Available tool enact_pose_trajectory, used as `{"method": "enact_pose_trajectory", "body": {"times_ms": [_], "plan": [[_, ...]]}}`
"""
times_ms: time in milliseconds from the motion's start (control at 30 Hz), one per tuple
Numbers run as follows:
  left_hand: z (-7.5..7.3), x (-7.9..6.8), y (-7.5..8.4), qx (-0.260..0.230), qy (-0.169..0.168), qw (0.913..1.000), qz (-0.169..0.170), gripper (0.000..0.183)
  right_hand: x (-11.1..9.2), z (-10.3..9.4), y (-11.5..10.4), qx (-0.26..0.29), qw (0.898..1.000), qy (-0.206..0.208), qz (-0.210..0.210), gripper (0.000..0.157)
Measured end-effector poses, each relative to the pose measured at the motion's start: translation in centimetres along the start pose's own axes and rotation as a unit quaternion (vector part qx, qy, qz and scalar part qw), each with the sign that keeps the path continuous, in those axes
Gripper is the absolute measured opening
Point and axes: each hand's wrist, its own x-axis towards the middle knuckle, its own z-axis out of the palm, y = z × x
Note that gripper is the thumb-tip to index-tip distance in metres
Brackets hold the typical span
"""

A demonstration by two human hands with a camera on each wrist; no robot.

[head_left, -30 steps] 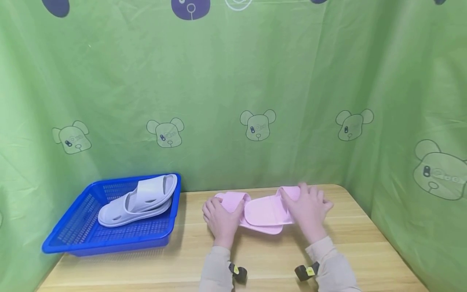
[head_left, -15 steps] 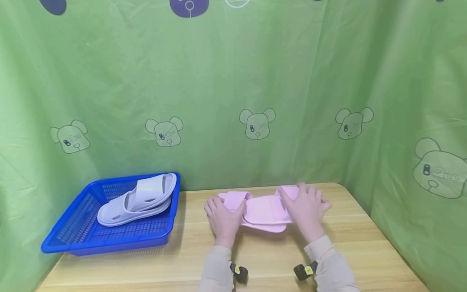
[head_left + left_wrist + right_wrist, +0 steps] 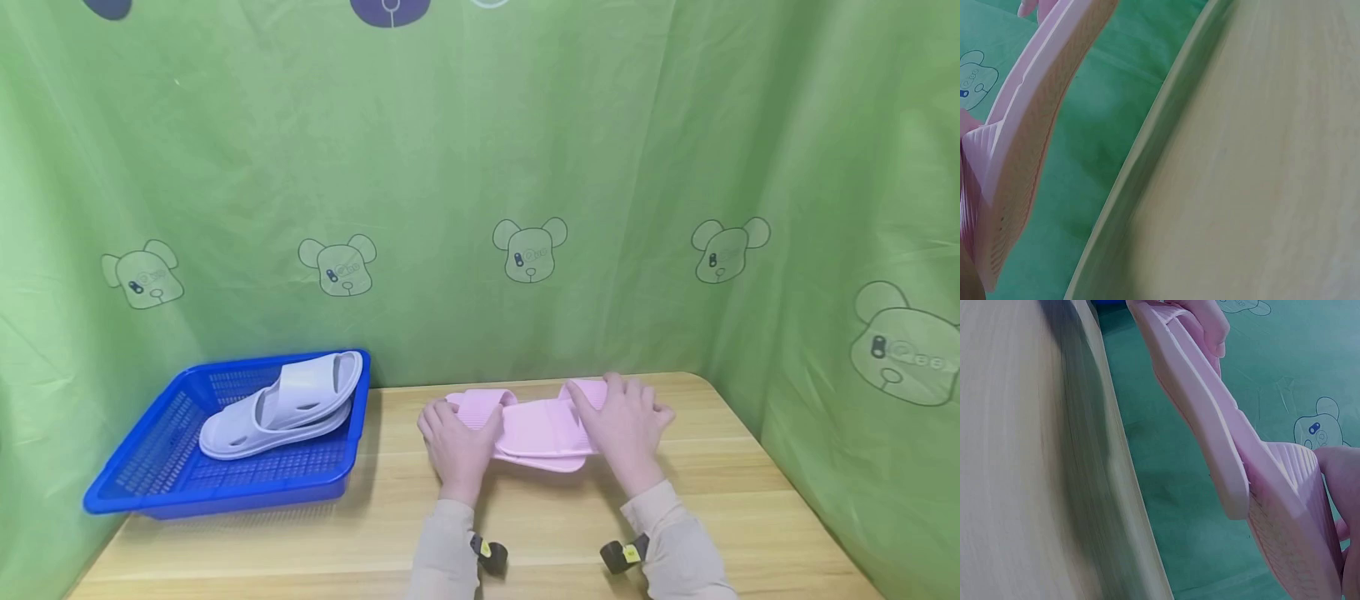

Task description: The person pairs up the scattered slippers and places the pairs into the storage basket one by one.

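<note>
Pink slippers [image 3: 534, 430]: a pair held just above the desk [image 3: 375, 550], near its far edge and right of its middle; both wrist views show a strip of curtain [image 3: 450, 150] between the soles and the desk's edge.
Overlap: heels cross in the middle, the slipper in the right hand lying over the other, whose heel end peeks out on the side nearer the person.
Straps [image 3: 480, 407]: ribbed, one at each outer end of the pair.
Left hand [image 3: 461, 450]: grips its slipper at the strap, fingers bent round the outer end, thumb on the inner side.
Right hand [image 3: 628, 429]: grips the other slipper at the strap, thumb laid across it, fingers bent over the far side.
Sleeves [image 3: 444, 550]: light, cuffed at both wrists.
Black devices [image 3: 491, 557]: one on the inner side of each wrist, each with a yellow label.
Basket [image 3: 247, 498]: blue, meshed, toward the desk's far left corner, its near left corner showing past the left edge.
Grey slippers [image 3: 281, 412]: in the basket, one on top of the other, the upper reaching the right rim.
Curtain: green, behind the far edge and along both sides, printed with bear heads [image 3: 530, 252].
</note>
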Motion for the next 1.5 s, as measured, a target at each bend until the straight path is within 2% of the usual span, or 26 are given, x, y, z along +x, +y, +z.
{"method": "enact_pose_trajectory", "body": {"times_ms": [200, 433, 1233, 1500], "plan": [[-0.1, 0.2, -0.3, -0.002, 0.012, 0.9998, -0.016, 0.071, -0.1, 0.0, -0.2, 0.008, 1.0, 0.003, -0.014, 0.09], [-0.3, 0.5, -0.4, -0.003, 0.01, 0.9994, -0.032, 0.071, -0.2, -0.1, -0.7, 0.011, 1.0, 0.003, -0.024, 0.089], [-0.5, 0.7, -0.6, -0.018, 0.023, 0.9988, -0.04, 0.071, -1.0, 0.5, -1.7, 0.033, 0.997, -0.013, -0.07, 0.077], [-0.9, 0.8, -0.6, -0.023, 0.012, 0.9981, -0.055, 0.07, -1.1, 0.4, -2.0, 0.03, 0.995, -0.008, -0.091, 0.073]]}}
